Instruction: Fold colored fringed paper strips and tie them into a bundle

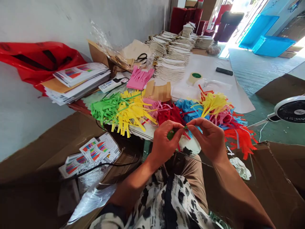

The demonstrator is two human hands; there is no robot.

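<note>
My left hand (164,141) and my right hand (211,138) meet in front of the table edge, both closed in a pinch. Between their fingertips is a small green paper piece (185,127), and more green shows inside the left fingers. Most of it is hidden by my hand. Just beyond lie fringed paper tassels: a dark red bunch (170,114), a blue one (189,106), a yellow one (131,109) and a green one (105,108). Further right are another yellow bunch (215,103) and an orange-red one (241,138) hanging over the edge.
Stacked white bundles with strings (172,62) fill the table's back. A tape roll (195,78), a phone (224,71) and scissors (142,58) lie there too. Printed sheets (81,74) sit at left, a fan (292,109) at right. Below left, a cardboard box holds printed cards (98,148).
</note>
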